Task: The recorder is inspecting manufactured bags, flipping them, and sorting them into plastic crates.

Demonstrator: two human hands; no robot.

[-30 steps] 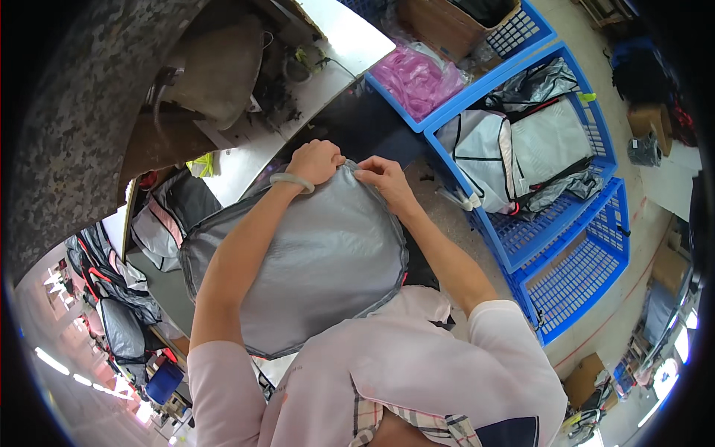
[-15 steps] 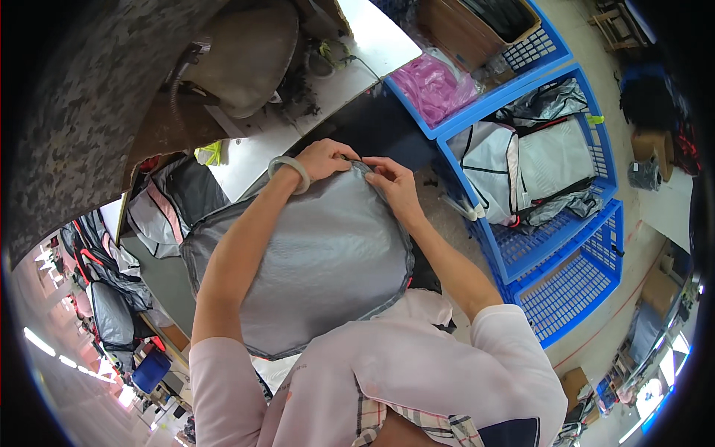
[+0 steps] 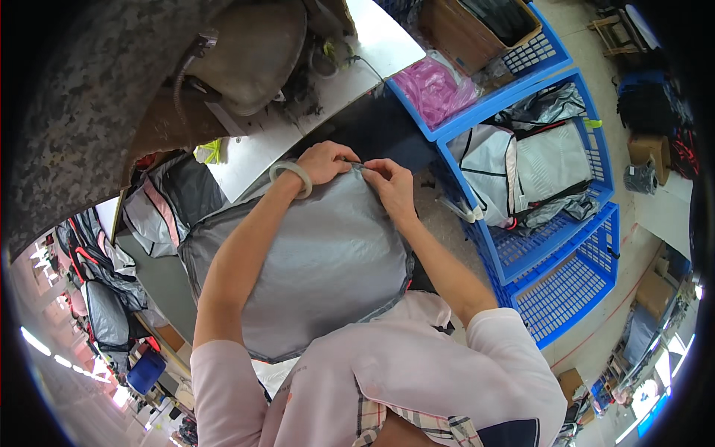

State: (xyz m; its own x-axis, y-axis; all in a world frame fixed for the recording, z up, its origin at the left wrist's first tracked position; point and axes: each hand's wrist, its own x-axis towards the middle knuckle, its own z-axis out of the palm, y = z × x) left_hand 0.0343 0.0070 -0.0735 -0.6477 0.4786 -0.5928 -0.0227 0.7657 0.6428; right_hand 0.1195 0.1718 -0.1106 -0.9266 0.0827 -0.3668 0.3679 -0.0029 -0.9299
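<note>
Workshop floor (image 3: 570,341) stretches along the right side, where blue plastic baskets (image 3: 485,259) stand near a white counter (image 3: 257,160). Just past the counter's near corner, in front of the person's shirt (image 3: 439,372), lies a broad silver-grey fabric piece (image 3: 320,253) with a dark bound rim; what bears it is hidden. Both elbows are bent, spread outward, and the forearms converge toward the fabric's far edge. The left arm crosses above the fabric's left part, its hand (image 3: 328,162) turned inward with fingers curled, pinching that edge. Opposite, the right hand (image 3: 391,186) angles in from the right, thumb and fingers gripping the same edge just beside it. A pale ring (image 3: 306,181) encircles the left wrist.
</note>
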